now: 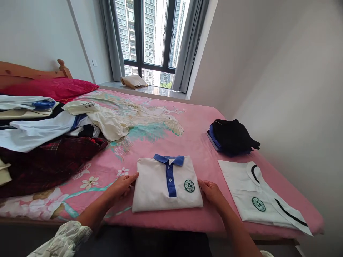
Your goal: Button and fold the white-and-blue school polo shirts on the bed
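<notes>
A white polo shirt [155, 185] with a blue collar, a blue button placket and a round green badge lies folded into a neat rectangle near the bed's front edge. At its left side, my left hand [124, 185] pinches the fabric edge between thumb and fingers. My right hand [210, 191] grips the opposite edge, close to the badge. Just right of that hand lies a second folded white shirt [241, 189] with black trim and the same kind of badge, one striped part sticking out to the right.
On the pink flowered bedsheet [198, 132], a stack of dark folded clothes [232, 137] sits at the right. A loose heap of clothes [50, 128] covers the left, before a red pillow [53, 88]. A paper-like package [134, 81] rests on the windowsill.
</notes>
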The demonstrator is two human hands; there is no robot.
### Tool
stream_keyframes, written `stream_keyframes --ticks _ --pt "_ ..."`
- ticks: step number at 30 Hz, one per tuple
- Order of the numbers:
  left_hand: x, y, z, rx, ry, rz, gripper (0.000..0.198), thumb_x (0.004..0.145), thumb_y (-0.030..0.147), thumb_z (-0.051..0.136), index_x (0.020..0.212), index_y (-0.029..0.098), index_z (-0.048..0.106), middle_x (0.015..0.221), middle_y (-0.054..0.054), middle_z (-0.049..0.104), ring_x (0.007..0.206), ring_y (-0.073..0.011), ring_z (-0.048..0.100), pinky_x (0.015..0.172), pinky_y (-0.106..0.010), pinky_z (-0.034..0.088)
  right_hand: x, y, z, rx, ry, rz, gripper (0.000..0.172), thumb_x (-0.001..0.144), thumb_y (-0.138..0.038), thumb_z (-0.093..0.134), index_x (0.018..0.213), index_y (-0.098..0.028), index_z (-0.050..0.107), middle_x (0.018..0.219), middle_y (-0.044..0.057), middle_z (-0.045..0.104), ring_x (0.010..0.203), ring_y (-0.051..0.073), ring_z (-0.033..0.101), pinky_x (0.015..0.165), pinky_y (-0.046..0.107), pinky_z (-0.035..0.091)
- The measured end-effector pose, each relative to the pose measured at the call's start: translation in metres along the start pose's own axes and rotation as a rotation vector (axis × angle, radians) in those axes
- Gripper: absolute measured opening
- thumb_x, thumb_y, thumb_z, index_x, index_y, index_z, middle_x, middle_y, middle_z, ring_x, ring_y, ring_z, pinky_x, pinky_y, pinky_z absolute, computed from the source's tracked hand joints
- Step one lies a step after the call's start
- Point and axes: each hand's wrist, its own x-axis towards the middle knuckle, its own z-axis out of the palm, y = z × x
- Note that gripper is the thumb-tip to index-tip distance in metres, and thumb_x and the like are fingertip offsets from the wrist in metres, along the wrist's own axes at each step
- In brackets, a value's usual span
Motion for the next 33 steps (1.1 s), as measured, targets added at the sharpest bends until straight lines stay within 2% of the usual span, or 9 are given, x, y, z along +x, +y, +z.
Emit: stream_keyframes --ticks 4,7,11,14,19,25,27,30,33 --pt "0.031 0.017 -0.006 -0.072 0.061 -0.005 0.055 0.054 0.067 0.067 0.072 0.016 0.055 0.033 0.012 0.03 0.03 -0.0033 0.016 0.035 -0.02 0.005 0.034 -0.016 0.001 -0.084 0.036 -0.007 0.04 0.072 -0.056 0.058 0.064 -0.017 0.056 0.055 -0.001 0.05 0.044 0.008 0.033 0.041 0.024 0.021" --pt "0.046 0.018 -0.008 -0.18 0.082 0.014 0.049 0.051 0.051 0.075 0.08 0.016 0.057 0.034 0.012 0.033 0.03 -0.0032 0.02 0.034 -0.018 0.008 0.052 -0.029 0.005 -0.08 0.075 0.0 0.037 0.07 -0.052 0.059 0.067 -0.016 0.058 0.052 -0.002 0.049 0.043 0.007 0.034 0.04 0.023 0.022" --pt "0.051 0.01 -0.01 -0.271 -0.014 0.072 0.043 0.053 0.037 0.073 0.088 0.018 0.057 0.035 0.013 0.036 0.028 -0.0026 0.018 0.03 -0.016 0.011 0.063 -0.032 0.012 -0.052 0.086 0.007 0.035 0.066 -0.049 0.062 0.071 -0.015 0.06 0.05 -0.003 0.05 0.044 0.009 0.038 0.041 0.021 0.026" --pt "0.054 0.006 -0.012 -0.301 -0.023 0.073 0.04 0.058 0.042 0.071 0.087 0.018 0.056 0.034 0.012 0.037 0.027 -0.003 0.019 0.027 -0.015 0.013 0.066 -0.028 0.015 -0.01 0.037 0.02 0.037 0.066 -0.051 0.061 0.071 -0.015 0.061 0.053 -0.001 0.053 0.046 0.01 0.042 0.042 0.022 0.03" --pt "0.059 0.007 -0.01 -0.34 0.162 0.119 0.044 0.054 0.046 0.075 0.08 0.019 0.051 0.037 0.013 0.039 0.029 -0.0026 0.024 0.027 -0.013 0.014 0.072 -0.027 0.016 0.057 0.094 0.03 0.035 0.063 -0.049 0.064 0.073 -0.015 0.059 0.051 -0.004 0.05 0.044 0.008 0.037 0.042 0.022 0.027" --pt "0.063 0.008 -0.01 -0.317 0.098 0.044 0.049 0.055 0.046 0.076 0.089 0.016 0.058 0.038 0.013 0.037 0.028 -0.0019 0.021 0.028 -0.014 0.012 0.081 -0.033 0.015 0.086 0.086 0.059 0.036 0.061 -0.05 0.063 0.073 -0.016 0.059 0.046 -0.008 0.039 0.041 0.007 0.029 0.041 0.023 0.021" --pt "0.066 0.008 -0.009 -0.351 0.141 0.08 0.047 0.056 0.048 0.076 0.085 0.015 0.059 0.042 0.011 0.043 0.03 -0.0016 0.027 0.03 -0.014 0.014 0.084 -0.034 0.016 0.09 0.092 0.022 0.039 0.059 -0.052 0.065 0.075 -0.016 0.059 0.048 -0.007 0.042 0.042 0.007 0.03 0.042 0.023 0.022" --pt "0.07 0.008 -0.008 -0.448 0.167 0.173 0.046 0.053 0.043 0.08 0.084 0.016 0.059 0.054 0.007 0.053 0.039 -0.004 0.043 0.035 -0.015 0.024 0.088 -0.034 0.016 0.101 0.116 -0.013 0.037 0.059 -0.049 0.065 0.074 -0.016 0.057 0.048 -0.007 0.043 0.042 0.007 0.031 0.042 0.022 0.023" --pt "0.074 0.007 -0.009 -0.384 0.154 0.146 0.043 0.054 0.044 0.079 0.081 0.016 0.06 0.051 0.007 0.051 0.036 -0.0052 0.041 0.035 -0.017 0.026 0.092 -0.035 0.017 0.103 0.121 0.004 0.033 0.064 -0.05 0.061 0.066 -0.018 0.051 0.044 -0.008 0.035 0.041 0.007 0.028 0.041 0.022 0.019"
